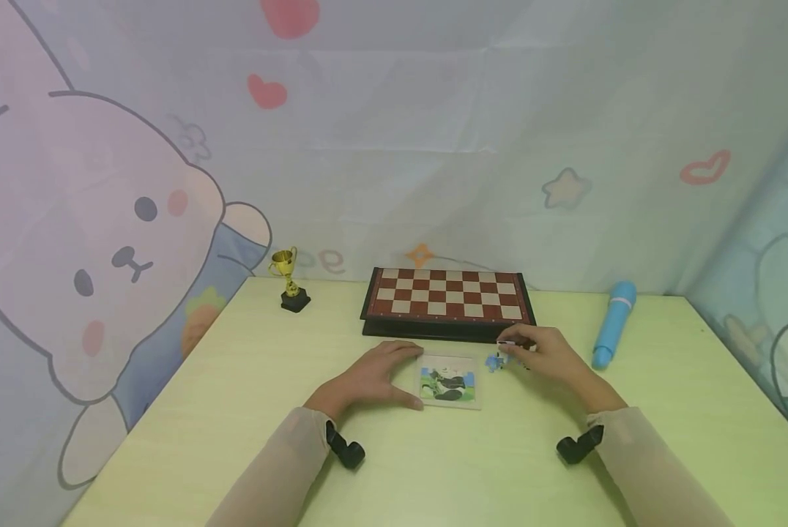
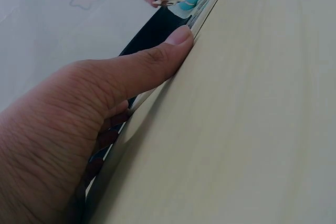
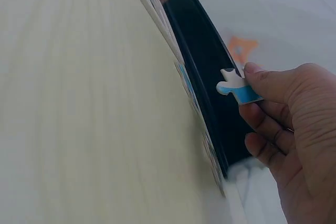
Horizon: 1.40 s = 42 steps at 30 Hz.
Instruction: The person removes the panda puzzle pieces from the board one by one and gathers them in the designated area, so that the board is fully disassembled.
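A square jigsaw puzzle tray (image 1: 479, 384) lies on the table, with a partly assembled picture of a black-and-white animal on green in it. My left hand (image 1: 376, 377) holds the tray at its left side, thumb at the near corner and fingers at the far one. Beside the tray, my right hand (image 1: 540, 355) pinches a small puzzle piece (image 3: 239, 88), pale above and blue below, between thumb and fingertips. The right wrist view shows this piece raised above the table. Several loose pieces (image 1: 493, 362) lie under and beside the right hand, partly hidden by it.
A folded chessboard box (image 1: 448, 329) lies right behind the tray and both hands. A gold trophy cup (image 1: 286, 269) on a black base stands at the back left. To the right lies a blue microphone-like stick (image 1: 614, 326). A printed curtain (image 1: 394, 146) hangs behind the table.
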Tool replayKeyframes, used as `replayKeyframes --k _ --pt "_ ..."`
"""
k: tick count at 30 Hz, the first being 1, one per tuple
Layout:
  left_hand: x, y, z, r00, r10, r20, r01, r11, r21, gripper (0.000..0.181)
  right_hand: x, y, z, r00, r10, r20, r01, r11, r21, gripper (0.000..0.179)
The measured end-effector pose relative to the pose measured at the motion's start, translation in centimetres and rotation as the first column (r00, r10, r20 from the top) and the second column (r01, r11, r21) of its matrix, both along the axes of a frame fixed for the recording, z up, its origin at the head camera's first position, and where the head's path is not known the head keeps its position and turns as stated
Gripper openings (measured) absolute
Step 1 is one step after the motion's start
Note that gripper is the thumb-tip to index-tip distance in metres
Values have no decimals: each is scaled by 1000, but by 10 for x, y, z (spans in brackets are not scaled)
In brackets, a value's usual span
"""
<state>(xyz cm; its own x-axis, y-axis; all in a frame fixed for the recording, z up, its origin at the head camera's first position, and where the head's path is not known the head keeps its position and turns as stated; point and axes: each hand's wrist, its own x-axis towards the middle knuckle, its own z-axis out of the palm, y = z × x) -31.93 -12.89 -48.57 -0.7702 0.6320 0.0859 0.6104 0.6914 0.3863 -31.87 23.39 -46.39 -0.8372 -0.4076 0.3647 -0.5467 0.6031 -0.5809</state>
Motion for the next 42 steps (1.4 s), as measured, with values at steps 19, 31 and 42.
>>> replayKeyframes --k 19,31,42 --pt "1 0 1 1000 0 21 0 1000 7 105 3 64 6 996 -85 26 78 973 215 5" --pt "1 0 1 1000 9 26 -9 1000 0 105 0 62 -1 999 -30 -22 34 962 272 6" --pt "1 -1 2 1000 8 21 -8 1000 -3 105 0 53 -6 997 22 -68 -4 968 253 8"
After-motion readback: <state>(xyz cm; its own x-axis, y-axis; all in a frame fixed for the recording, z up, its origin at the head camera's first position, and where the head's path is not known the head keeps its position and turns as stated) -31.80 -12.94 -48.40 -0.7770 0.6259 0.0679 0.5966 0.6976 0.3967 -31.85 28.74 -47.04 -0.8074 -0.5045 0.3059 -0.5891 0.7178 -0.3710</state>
